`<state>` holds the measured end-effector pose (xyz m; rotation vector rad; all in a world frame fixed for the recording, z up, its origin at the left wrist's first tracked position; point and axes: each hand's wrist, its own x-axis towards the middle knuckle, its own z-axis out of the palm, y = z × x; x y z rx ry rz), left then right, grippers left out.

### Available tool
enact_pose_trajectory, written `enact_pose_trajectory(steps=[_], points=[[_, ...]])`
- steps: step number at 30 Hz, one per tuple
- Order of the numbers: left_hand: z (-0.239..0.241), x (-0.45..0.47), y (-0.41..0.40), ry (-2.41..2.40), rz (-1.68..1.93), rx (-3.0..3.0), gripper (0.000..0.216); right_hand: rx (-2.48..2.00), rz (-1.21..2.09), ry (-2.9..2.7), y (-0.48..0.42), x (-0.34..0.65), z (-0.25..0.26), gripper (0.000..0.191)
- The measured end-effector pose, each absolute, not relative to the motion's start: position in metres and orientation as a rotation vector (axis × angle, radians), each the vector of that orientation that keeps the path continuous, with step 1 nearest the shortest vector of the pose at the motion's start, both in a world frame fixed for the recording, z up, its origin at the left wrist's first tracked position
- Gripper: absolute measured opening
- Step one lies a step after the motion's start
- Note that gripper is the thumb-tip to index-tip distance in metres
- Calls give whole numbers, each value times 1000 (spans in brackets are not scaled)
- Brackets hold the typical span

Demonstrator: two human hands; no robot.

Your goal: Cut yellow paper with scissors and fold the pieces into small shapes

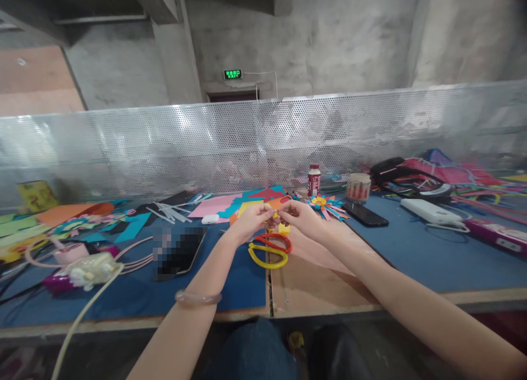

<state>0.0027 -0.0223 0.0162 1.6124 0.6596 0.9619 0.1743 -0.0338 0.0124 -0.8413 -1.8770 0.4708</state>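
We are holding a small bit (275,212) between the fingertips of our left hand (256,219) and right hand (302,218), its shape being too small and too covered for us to tell. Just below the hands, scissors (263,265) are showing their handles, but we are not making out the blades clearly. Left of the hands, blocky pixels are masking part of a phone (191,251); farther left, a cord (88,303) is running off the bottom edge. Right of the hands, the right edge is cutting off a purple strip (498,236). Beyond them, a metal screen (230,144) is blurring whatever is standing behind.
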Motion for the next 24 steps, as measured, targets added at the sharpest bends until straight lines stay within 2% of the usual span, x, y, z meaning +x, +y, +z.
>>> enact_pose_trajectory(steps=[24], points=[[16,3,-21,678,967,1627,24,-836,525,-1859,-36,176,11,8]])
